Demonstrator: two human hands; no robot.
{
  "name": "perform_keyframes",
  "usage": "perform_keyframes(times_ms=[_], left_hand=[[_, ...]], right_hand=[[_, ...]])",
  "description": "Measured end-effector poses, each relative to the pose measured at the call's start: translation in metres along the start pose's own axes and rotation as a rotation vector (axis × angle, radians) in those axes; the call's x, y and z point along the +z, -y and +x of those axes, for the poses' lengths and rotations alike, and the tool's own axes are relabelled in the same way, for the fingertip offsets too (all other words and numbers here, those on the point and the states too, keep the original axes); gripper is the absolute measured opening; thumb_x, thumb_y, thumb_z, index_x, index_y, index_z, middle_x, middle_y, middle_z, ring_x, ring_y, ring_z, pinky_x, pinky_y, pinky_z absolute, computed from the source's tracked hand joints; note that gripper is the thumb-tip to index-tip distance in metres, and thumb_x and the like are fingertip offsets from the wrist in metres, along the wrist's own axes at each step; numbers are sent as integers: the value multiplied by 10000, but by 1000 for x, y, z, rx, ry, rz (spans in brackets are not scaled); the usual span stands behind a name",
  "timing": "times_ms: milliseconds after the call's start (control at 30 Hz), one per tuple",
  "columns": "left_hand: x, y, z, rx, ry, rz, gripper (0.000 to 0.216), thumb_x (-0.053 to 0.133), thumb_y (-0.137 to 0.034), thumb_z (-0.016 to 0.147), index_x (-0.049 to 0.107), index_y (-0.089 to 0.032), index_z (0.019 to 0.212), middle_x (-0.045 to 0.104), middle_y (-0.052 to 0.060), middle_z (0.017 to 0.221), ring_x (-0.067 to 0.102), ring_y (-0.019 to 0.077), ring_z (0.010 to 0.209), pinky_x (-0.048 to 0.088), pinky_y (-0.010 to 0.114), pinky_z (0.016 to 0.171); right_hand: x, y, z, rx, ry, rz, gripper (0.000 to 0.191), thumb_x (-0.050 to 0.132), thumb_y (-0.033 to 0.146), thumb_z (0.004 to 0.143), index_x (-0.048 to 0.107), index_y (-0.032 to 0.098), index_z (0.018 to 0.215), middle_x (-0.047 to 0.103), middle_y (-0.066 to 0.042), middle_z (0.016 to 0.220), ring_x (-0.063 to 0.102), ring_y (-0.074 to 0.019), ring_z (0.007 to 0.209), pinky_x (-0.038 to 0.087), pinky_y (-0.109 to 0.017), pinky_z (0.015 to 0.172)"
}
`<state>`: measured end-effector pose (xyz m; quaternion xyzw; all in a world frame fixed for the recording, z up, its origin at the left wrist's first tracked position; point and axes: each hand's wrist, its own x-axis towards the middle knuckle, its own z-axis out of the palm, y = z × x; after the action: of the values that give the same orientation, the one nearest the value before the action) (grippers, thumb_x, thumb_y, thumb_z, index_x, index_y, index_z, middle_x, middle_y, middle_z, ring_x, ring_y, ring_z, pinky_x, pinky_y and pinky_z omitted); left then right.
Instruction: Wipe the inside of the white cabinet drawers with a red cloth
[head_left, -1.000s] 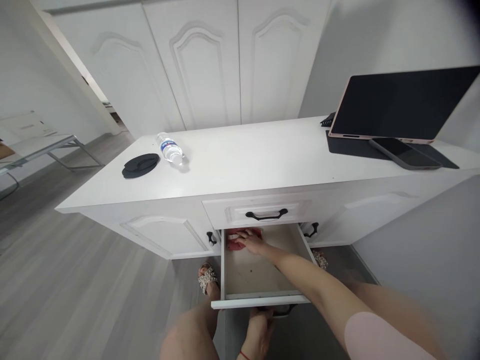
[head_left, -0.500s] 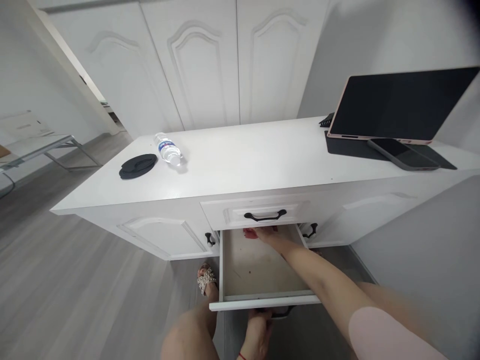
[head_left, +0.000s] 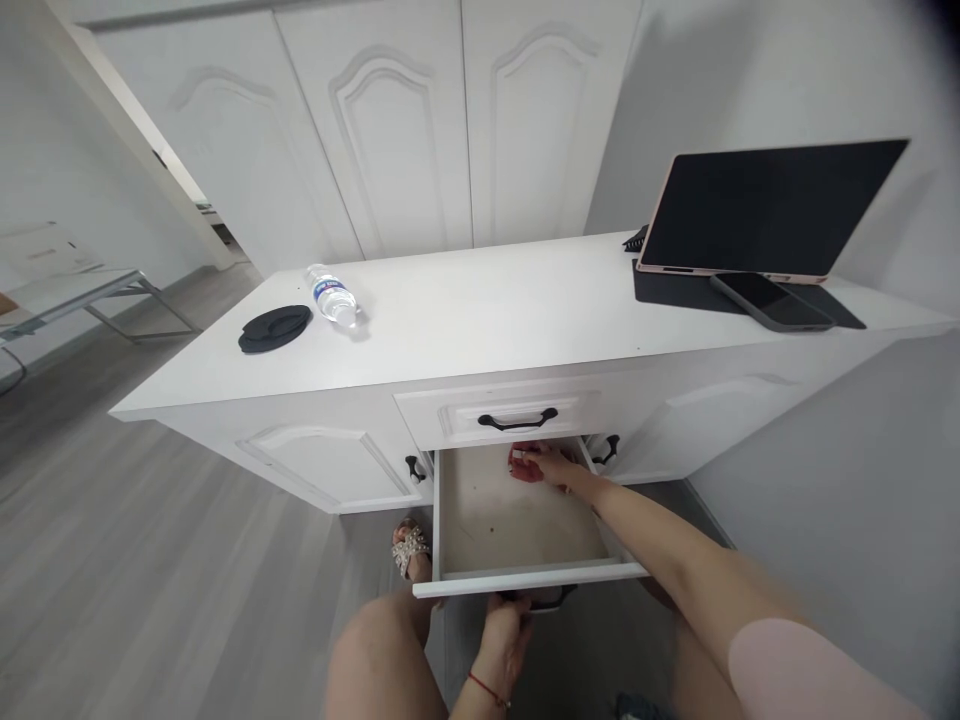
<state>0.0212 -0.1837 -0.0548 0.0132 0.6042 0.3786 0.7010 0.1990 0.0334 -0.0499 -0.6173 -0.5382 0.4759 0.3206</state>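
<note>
A white drawer point(head_left: 525, 577) is pulled out of the white cabinet below a closed upper drawer. Inside it, toward the back right, my right hand point(head_left: 551, 467) is closed on a crumpled red cloth point(head_left: 525, 468) with a small whitish patch. The cloth rests against the drawer's bottom, where a few dark specks show. Below the drawer front, my left hand point(head_left: 504, 630) has its fingers curled at the left end of the black handle point(head_left: 553, 602). Part of those fingers is hidden by the drawer front.
On the white cabinet top point(head_left: 480, 310) are a clear water bottle point(head_left: 332, 297) lying down, a flat black object point(head_left: 274, 328), a tablet-like screen point(head_left: 772, 208) and a phone point(head_left: 772, 300). My knee point(head_left: 382, 650) is left of the drawer. A glass-topped table point(head_left: 75, 290) stands far left.
My right hand and the red cloth have shifted rightward in the drawer, and more of the cloth shows. My left hand stays at the handle. The view has shifted slightly.
</note>
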Motion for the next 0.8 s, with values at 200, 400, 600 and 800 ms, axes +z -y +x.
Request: perform_keyframes(times_ms=[200, 400, 600, 800], left_hand=[[1, -3, -4, -7, 0, 31, 286, 640, 41, 620, 529, -211, 698, 575, -4, 691, 584, 191, 776, 434, 289, 705], [2, -4, -9, 37, 34, -15, 266, 671, 42, 598, 561, -172, 710, 598, -2, 688, 528, 130, 662, 406, 257, 650], [2, -3, -10, 42, 56, -63, 270, 651, 81, 597, 552, -166, 647, 572, 3, 625, 500, 121, 609, 345, 229, 566], [2, -1, -8, 51, 54, -49, 275, 674, 70, 571, 557, -164, 657, 573, -15, 619, 456, 88, 555, 331, 208, 534]], right_hand=[[-6, -13, -30, -78, 176, -410, 159, 746, 169, 631, 703, 201, 780, 639, -103, 1131, 578, -283, 1065, 360, -538, 1049], [5, -13, -58, -80, 411, -694, 223, 708, 210, 717, 718, 202, 940, 613, -113, 1201, 582, -285, 1034, 419, -503, 977], [17, 0, -75, -96, 574, -821, 359, 696, 163, 715, 710, 258, 1061, 586, -99, 1296, 595, -283, 1050, 441, -450, 936], [39, 22, -82, -32, 510, -775, 288, 746, 232, 691, 715, 230, 978, 683, -78, 1108, 645, -222, 887, 493, -354, 821]])
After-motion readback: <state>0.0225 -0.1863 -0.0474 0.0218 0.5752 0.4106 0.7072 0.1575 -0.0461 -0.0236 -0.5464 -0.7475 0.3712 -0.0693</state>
